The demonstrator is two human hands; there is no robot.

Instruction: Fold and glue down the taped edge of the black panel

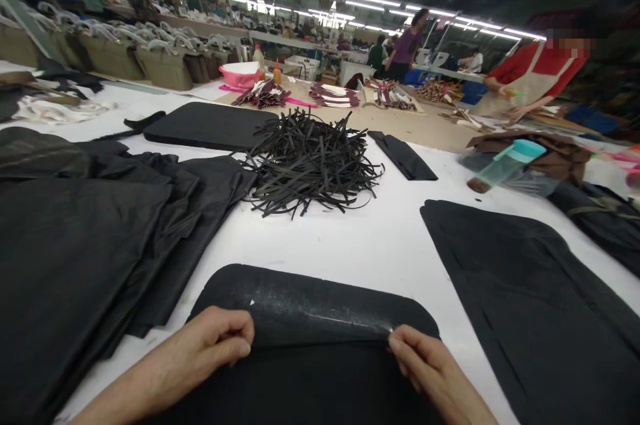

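Close in front of me a black panel with rounded corners (320, 298) lies on the white table, with a shiny band and a thin pale line across it. Over its near part is a black fabric piece (310, 385), its top edge running between my hands. My left hand (215, 338) pinches that fabric edge at the left, thumb against curled fingers. At the right end of the same edge, my right hand (417, 355) pinches the fabric close to the pale line's end. The fabric's lower part runs out of view at the bottom.
Black fabric pieces (75, 245) are heaped at left, and more black panels (530, 292) lie at right. Beyond sit a pile of black strips (315, 162), a black padded board (205, 125) and a teal-lidded bottle (505, 165). A person in red (535, 72) stands across the table.
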